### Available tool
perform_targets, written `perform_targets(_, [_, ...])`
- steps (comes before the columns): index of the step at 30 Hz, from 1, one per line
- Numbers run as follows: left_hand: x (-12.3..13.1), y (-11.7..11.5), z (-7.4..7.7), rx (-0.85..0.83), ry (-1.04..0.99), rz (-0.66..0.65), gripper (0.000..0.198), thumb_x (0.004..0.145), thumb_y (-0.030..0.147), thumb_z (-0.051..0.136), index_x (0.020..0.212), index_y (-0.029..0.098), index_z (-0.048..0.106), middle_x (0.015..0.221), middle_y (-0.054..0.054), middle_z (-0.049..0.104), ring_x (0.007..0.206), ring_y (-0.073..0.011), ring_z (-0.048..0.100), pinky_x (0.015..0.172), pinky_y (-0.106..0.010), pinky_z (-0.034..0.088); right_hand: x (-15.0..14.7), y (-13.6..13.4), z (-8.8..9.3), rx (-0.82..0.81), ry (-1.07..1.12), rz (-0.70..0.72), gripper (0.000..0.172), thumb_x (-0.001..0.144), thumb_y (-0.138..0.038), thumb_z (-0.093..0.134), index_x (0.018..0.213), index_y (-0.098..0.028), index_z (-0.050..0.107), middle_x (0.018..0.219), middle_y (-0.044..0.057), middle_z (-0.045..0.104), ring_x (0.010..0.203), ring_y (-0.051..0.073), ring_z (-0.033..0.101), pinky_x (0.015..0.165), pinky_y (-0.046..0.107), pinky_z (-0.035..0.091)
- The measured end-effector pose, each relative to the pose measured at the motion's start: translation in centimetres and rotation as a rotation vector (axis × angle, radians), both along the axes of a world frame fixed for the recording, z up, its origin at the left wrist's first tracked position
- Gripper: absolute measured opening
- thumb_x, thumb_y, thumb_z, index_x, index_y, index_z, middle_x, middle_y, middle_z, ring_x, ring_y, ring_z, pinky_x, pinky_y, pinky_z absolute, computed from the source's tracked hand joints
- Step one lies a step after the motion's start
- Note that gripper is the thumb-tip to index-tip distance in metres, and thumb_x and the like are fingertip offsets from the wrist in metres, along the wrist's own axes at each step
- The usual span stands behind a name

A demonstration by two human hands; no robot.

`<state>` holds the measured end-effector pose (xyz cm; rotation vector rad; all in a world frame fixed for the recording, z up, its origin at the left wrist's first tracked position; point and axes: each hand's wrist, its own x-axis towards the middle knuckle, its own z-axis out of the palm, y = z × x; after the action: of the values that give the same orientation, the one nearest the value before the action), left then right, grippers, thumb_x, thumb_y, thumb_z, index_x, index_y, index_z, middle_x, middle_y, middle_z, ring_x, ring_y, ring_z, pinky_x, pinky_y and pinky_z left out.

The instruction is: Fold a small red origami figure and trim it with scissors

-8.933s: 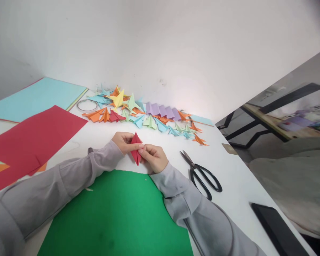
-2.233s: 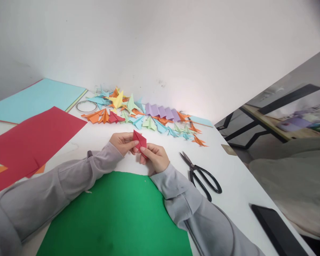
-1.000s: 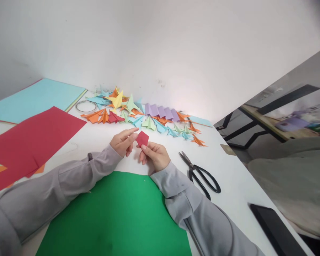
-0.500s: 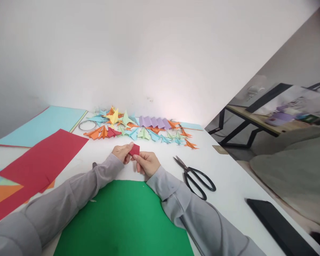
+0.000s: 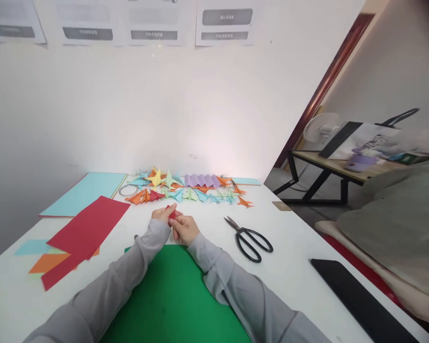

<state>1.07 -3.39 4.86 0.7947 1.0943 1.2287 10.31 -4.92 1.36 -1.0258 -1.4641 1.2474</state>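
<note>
Between my hands is a small piece of red paper (image 5: 171, 214), mostly covered by fingers. My left hand (image 5: 161, 214) pinches it from the left, thumb on top. From the right, my right hand (image 5: 186, 229) grips its lower edge between thumb and fingers. Both hands are raised a little over the white table, just beyond a large green sheet (image 5: 178, 295). Black-handled scissors (image 5: 248, 238) lie to the right of my right hand, blades slightly apart. Behind my hands stretches a row of folded paper pieces, among them a yellow one (image 5: 157, 177) and a purple pleated strip (image 5: 202, 180).
Red paper (image 5: 89, 224) overlaps orange strips (image 5: 50, 263) on the left. Light blue sheets (image 5: 86, 193) and a wire coil (image 5: 128, 190) are farther back. A black flat object (image 5: 357, 295) lies at the right edge. A person's leg (image 5: 396, 228) shows beyond the table.
The view has tilted up, bringing wall papers into sight. My fingers have closed further over the red paper, so less of it shows. The scissors stay in place on the table.
</note>
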Motion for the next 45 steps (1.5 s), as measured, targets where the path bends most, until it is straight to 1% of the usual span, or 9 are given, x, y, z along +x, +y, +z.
perform_targets(4, [0.3, -0.8, -0.2, 0.099, -0.140, -0.034, 0.030, 0.066, 0.042, 0.067, 0.062, 0.013, 0.063, 0.067, -0.011, 0.069, 0.065, -0.0185, 0.065, 0.059, -0.027, 0.049, -0.2, 0.0, 0.0, -0.057, 0.180, -0.065, 0.045, 0.069, -0.057, 0.057, 0.045, -0.020, 0.048, 0.026, -0.006, 0.040, 0.025, 0.007, 0.027, 0.030, 0.021, 0.019])
perform_targets(8, [-0.2, -0.8, -1.5, 0.193, -0.201, -0.079, 0.035, 0.057, 0.039, 0.075, 0.074, 0.010, 0.063, 0.073, -0.013, 0.071, 0.070, -0.0213, 0.066, 0.060, -0.028, 0.050, -0.6, 0.0, -0.1, -0.111, 0.238, -0.066, 0.044, 0.067, -0.058, 0.058, 0.050, -0.019, 0.046, 0.030, -0.005, 0.047, 0.024, 0.006, 0.032, 0.029, 0.020, 0.023])
perform_targets(13, [-0.9, -0.8, -2.2, 0.003, -0.137, -0.110, 0.034, 0.066, 0.042, 0.068, 0.072, 0.008, 0.061, 0.063, -0.010, 0.069, 0.038, -0.0131, 0.055, 0.034, -0.023, 0.036, -1.1, -0.6, -0.5, -0.191, 0.233, -0.014, 0.044, 0.057, -0.060, 0.063, 0.059, -0.018, 0.049, 0.039, -0.002, 0.058, 0.030, 0.010, 0.048, 0.034, 0.020, 0.037])
perform_targets(18, [-0.1, -0.6, -2.0, -0.104, -0.143, -0.062, 0.033, 0.081, 0.040, 0.053, 0.071, 0.009, 0.060, 0.055, -0.009, 0.067, 0.039, -0.0123, 0.056, 0.032, -0.020, 0.033, -0.1, -1.0, -1.3, -0.239, 0.148, 0.012, 0.050, 0.059, -0.067, 0.058, 0.055, -0.018, 0.048, 0.035, -0.001, 0.056, 0.025, 0.010, 0.045, 0.026, 0.019, 0.026])
perform_targets(23, [0.3, 0.1, -2.3, -0.101, -0.331, -0.092, 0.042, 0.067, 0.050, 0.065, 0.073, 0.009, 0.064, 0.067, -0.013, 0.070, 0.063, -0.0215, 0.067, 0.050, -0.028, 0.049, 0.5, -0.7, -1.6, -0.200, 0.108, -0.070, 0.051, 0.067, -0.068, 0.051, 0.053, -0.019, 0.047, 0.029, -0.004, 0.049, 0.019, 0.006, 0.032, 0.024, 0.019, 0.019])
perform_targets(26, [0.1, 0.4, -3.0, -0.036, -0.373, -0.127, 0.042, 0.045, 0.031, 0.083, 0.077, 0.008, 0.067, 0.071, -0.012, 0.071, 0.070, -0.0235, 0.067, 0.063, -0.031, 0.052, 0.8, -0.8, -1.4, -0.247, 0.134, -0.116, 0.051, 0.070, -0.068, 0.049, 0.054, -0.019, 0.047, 0.028, -0.006, 0.047, 0.019, 0.006, 0.028, 0.024, 0.019, 0.018])
perform_targets(32, [-0.6, 0.3, -4.0, 0.014, -0.211, -0.018, 0.031, 0.059, 0.031, 0.075, 0.082, 0.011, 0.072, 0.068, -0.006, 0.071, 0.060, -0.0156, 0.063, 0.060, -0.028, 0.053, 1.9, -1.5, -1.3, -0.257, 0.139, -0.182, 0.040, 0.079, -0.054, 0.051, 0.061, -0.017, 0.052, 0.038, -0.003, 0.055, 0.027, 0.006, 0.038, 0.030, 0.019, 0.026])
perform_targets(38, [-0.5, -0.5, -4.3, 0.122, -0.028, -0.181, 0.036, 0.065, 0.037, 0.070, 0.089, 0.010, 0.072, 0.051, -0.002, 0.063, 0.044, -0.0125, 0.056, 0.045, -0.026, 0.049, 2.8, -0.7, -2.4, -0.077, 0.298, -0.316, 0.032, 0.072, -0.045, 0.063, 0.089, -0.018, 0.056, 0.044, -0.005, 0.056, 0.038, 0.010, 0.050, 0.041, 0.023, 0.039])
perform_targets(45, [-0.6, -0.7, -3.7, 0.020, -0.197, -0.127, 0.043, 0.043, 0.032, 0.081, 0.077, 0.008, 0.068, 0.059, -0.005, 0.068, 0.049, -0.0187, 0.063, 0.050, -0.034, 0.055, 1.8, -0.6, -1.5, -0.049, 0.325, -0.406, 0.027, 0.059, -0.038, 0.069, 0.074, -0.018, 0.058, 0.045, -0.004, 0.056, 0.038, 0.011, 0.049, 0.042, 0.026, 0.041])
